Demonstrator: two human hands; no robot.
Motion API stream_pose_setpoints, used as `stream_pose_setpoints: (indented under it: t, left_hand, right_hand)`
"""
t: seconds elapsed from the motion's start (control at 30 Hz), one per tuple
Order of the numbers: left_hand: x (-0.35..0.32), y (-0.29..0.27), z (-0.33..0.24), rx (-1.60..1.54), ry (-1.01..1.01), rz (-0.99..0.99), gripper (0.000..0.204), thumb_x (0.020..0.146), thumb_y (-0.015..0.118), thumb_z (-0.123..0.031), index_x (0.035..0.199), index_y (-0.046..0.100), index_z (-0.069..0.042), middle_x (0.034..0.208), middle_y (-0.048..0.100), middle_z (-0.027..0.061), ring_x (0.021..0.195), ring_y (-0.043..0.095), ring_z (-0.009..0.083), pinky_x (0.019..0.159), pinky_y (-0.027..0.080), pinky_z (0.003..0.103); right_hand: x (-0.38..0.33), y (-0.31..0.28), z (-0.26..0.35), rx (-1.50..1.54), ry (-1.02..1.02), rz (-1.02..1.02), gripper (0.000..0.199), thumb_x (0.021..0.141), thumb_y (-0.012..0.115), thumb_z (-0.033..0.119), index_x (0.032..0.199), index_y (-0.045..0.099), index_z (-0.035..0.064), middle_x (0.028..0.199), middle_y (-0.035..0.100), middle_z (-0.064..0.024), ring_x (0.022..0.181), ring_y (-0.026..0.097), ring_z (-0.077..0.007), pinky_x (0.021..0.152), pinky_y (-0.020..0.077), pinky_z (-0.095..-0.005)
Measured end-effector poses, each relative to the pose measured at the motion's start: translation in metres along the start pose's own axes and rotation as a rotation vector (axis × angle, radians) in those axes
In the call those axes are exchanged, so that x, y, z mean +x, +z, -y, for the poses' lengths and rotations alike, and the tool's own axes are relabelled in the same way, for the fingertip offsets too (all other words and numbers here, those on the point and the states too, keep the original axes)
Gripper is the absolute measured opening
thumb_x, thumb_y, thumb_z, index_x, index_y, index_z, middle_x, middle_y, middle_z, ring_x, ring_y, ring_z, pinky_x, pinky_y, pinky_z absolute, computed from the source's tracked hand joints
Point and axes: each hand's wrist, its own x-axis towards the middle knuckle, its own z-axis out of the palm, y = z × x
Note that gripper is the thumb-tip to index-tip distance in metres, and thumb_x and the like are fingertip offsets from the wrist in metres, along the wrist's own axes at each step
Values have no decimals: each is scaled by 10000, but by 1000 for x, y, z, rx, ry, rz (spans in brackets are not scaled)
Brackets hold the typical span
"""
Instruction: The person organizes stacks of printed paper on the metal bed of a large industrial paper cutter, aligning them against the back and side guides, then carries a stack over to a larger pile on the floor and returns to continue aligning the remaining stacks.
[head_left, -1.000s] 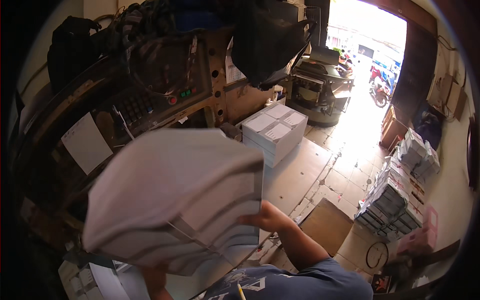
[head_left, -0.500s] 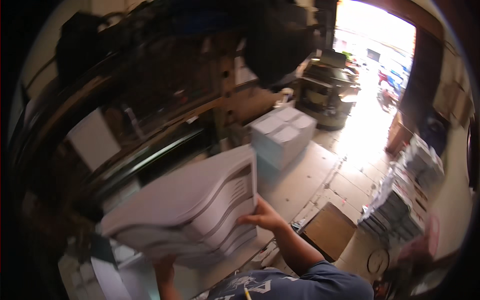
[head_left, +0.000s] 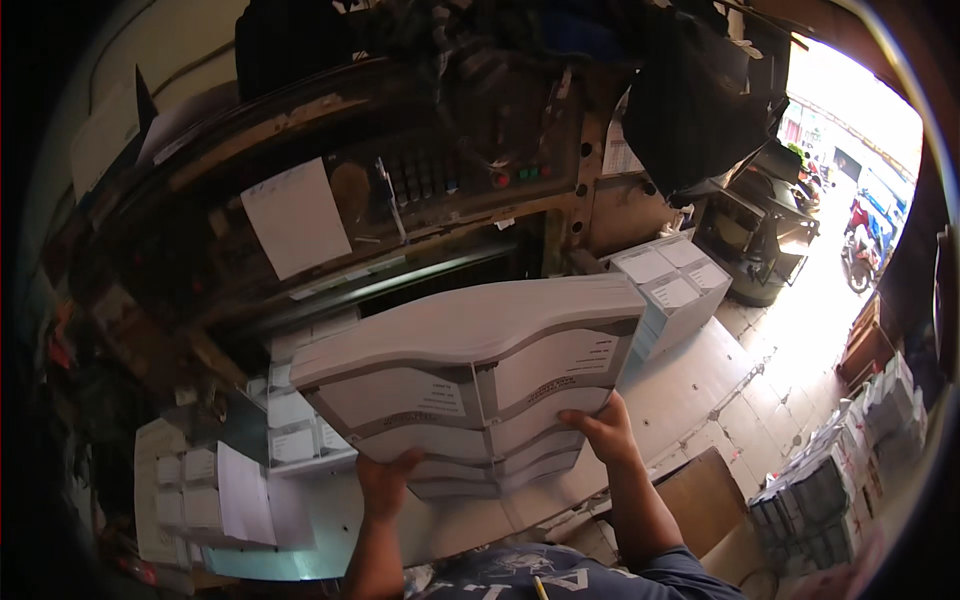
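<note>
Clearly, L hand (head_left: 386, 482) & R hand (head_left: 606, 430) hold ppr stack (head_left: 475, 395); dk print (head_left: 553, 384).

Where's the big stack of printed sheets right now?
In the head view, just below centre: the stack of printed sheets is gripped between the left hand and right hand, left of the white paper block.
</note>
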Motion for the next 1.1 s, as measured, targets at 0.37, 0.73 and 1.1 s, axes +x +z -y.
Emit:
stream_pose_setpoints:
  t: [0.37, 0.73, 1.1]
  left_hand:
    - [8, -2, 10, 16, 14, 53, 570, 742, 808, -145, 1226, 543, -1, 1129, 613, 96, 1017, 579, 194, 901, 465, 345]
    - [14, -5, 24, 110, 11, 18, 349, 794, 773, -134, 1077, 638, 19, 1006, 672, 64, 917, 614, 145, 812, 490, 283]
    - [13, -15, 28, -49, 37, 46, 501, 759, 810, -166, 1178, 588, -2, 1051, 661, 73, 1014, 602, 173, 874, 485, 313]
  right_hand:
    - [12, -6, -1, 10, 11, 24, 355, 746, 739, -22, 1081, 622, -22, 1028, 675, -65, 944, 624, -162, 852, 499, -298]
    - [15, 4, -15, -108, -73, -74, 433, 752, 754, 5, 1138, 557, -11, 1043, 637, -75, 970, 594, -158, 867, 479, -306]
    - [12, 4, -18, -58, 30, -107, 437, 709, 781, 51, 1087, 573, -22, 1014, 630, -60, 944, 578, -155, 866, 454, -288]
